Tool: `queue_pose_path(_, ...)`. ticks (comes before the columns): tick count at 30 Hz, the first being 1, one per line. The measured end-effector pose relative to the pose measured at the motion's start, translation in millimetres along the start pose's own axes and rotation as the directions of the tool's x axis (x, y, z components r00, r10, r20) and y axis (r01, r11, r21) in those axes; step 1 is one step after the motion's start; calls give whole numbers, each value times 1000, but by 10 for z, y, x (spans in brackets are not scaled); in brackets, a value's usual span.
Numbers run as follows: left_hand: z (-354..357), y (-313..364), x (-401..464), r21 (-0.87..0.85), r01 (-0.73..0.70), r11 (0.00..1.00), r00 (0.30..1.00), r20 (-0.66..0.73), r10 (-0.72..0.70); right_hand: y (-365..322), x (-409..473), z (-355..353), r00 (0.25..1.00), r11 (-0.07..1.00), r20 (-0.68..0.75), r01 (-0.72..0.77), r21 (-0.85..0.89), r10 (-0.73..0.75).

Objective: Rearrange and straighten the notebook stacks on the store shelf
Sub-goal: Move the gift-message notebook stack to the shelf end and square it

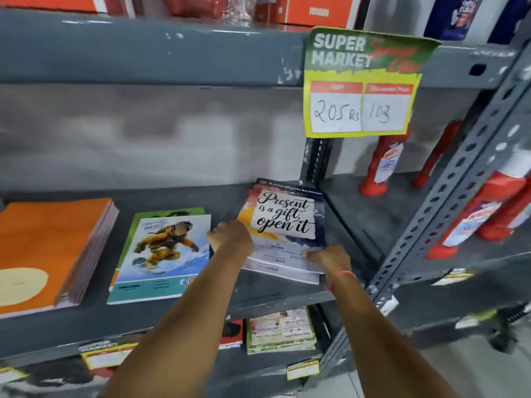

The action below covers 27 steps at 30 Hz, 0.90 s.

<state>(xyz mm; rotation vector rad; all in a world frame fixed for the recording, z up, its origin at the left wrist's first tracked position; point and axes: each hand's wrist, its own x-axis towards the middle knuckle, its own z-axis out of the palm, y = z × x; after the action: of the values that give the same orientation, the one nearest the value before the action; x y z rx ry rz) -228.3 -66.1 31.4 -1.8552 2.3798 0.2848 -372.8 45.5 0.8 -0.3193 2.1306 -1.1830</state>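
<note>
Notebook stacks, three in number, lay along the grey metal shelf [258, 294]: an orange-covered stack [48, 248] at nine o'clock, a snowboarder-cover stack [163, 254] near the middle, and a "Present is a gift, open it" stack [283, 225] at about two o'clock from it, against the corner upright. This last stack was fanned unevenly, its covers skewed from one another. The left hand [231, 238] was curled at that stack's left edge, fingers hidden, so whether it gripped the covers could not be told. The right hand [330, 258], one red thread on its wrist, pinched the stack's lower right corner with thumb on top. A single price sign [362, 84] hung at twelve o'clock; four red bottles [382, 165] stood at three o'clock.
</note>
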Motion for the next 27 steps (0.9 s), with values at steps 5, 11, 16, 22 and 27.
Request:
queue_pose_path(5,-172,43,-70,-265,22,964,1000,11,-20,-8,87,-90,992,994,-99,68,-85,-77)
queue_pose_path(11,-362,-32,-204,-441,-34,897,999,-47,15,-238,-34,-111,968,969,-152,168,-183,-197)
queue_pose_path(16,-621,-472,-265,-506,-56,861,993,-119,-5,-510,-263,84,972,975,-78,217,-44,-220)
queue_pose_path(22,-881,-1712,-463,-506,-40,862,962,-251,-103,-896,-1024,941,908,907,85,416,-66,-410)
queue_pose_path(27,-962,-3095,-721,-495,23,869,924,-322,-208,-1045,-1908,2009,819,829,235,553,-81,-524)
